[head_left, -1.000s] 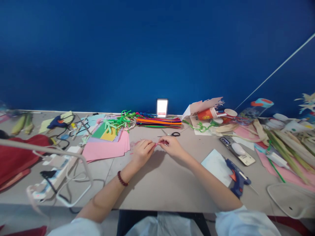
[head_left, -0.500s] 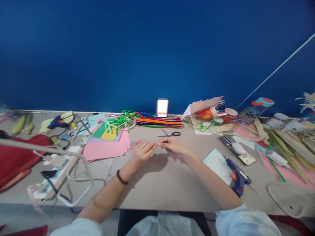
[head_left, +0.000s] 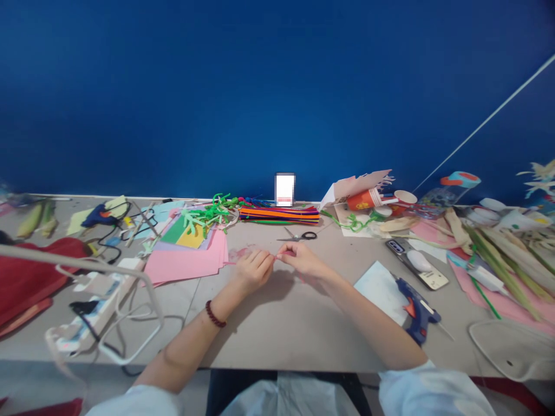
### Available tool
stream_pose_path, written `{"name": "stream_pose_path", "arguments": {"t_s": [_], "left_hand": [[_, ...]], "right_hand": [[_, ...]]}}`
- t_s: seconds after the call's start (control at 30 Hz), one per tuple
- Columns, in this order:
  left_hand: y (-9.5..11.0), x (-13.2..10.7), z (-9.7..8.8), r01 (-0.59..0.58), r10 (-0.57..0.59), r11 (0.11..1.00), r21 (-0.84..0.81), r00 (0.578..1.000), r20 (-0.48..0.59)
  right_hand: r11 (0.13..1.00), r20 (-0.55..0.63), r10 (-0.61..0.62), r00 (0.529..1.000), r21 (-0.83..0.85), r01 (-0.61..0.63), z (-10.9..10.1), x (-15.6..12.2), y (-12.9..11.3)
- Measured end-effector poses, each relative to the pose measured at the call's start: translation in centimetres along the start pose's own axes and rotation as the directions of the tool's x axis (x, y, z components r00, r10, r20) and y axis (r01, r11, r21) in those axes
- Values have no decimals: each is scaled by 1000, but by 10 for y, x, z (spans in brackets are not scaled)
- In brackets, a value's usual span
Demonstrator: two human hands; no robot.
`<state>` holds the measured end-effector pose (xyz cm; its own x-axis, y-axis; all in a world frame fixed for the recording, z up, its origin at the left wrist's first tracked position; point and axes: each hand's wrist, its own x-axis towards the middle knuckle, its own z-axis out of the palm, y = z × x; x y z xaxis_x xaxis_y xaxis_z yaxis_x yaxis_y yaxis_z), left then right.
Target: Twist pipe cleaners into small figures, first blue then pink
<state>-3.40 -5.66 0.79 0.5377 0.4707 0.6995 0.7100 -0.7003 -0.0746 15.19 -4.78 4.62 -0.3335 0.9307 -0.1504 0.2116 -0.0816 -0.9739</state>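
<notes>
My left hand and my right hand meet over the middle of the table, fingertips almost touching. Between them they pinch a thin pink strand that looks like a pipe cleaner; most of it is hidden by the fingers, and one end pokes out left of my left hand. Both hands are closed. Behind my left hand lie small pink scraps, too blurred to name. Scissors with black handles lie open just beyond my right hand.
Pink paper sheets, green pipe-cleaner pieces and a power strip lie to the left. A pipe-cleaner bundle and an upright phone-like screen stand behind. A glue gun, phone and corn husks are at right.
My right hand has turned slightly, and the pink loops that hung beneath it are now mostly hidden. A small gap shows between the fingertips. The view has shifted slightly.
</notes>
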Motion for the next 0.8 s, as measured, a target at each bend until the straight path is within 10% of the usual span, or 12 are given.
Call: {"name": "stream_pose_path", "arguments": {"t_s": [0.2, 0.43, 0.6, 0.8], "left_hand": [[12, 7, -3, 280, -264, 892, -356, 960, 94], [15, 17, -6, 643, -560, 271, -716, 711, 426], [8, 17, -6, 717, -436, -302, -628, 482, 760], [0, 17, -10, 665, -124, -641, -384, 405, 906]], "right_hand": [[921, -94, -325, 941, -258, 293, 10, 3, 8], [745, -86, -484, 871, -564, 358, 16, -6, 4], [495, 61, -640, 766, -729, 472, 17, -6, 10], [357, 200, -729, 655, -705, 613, 11, -3, 11]]}}
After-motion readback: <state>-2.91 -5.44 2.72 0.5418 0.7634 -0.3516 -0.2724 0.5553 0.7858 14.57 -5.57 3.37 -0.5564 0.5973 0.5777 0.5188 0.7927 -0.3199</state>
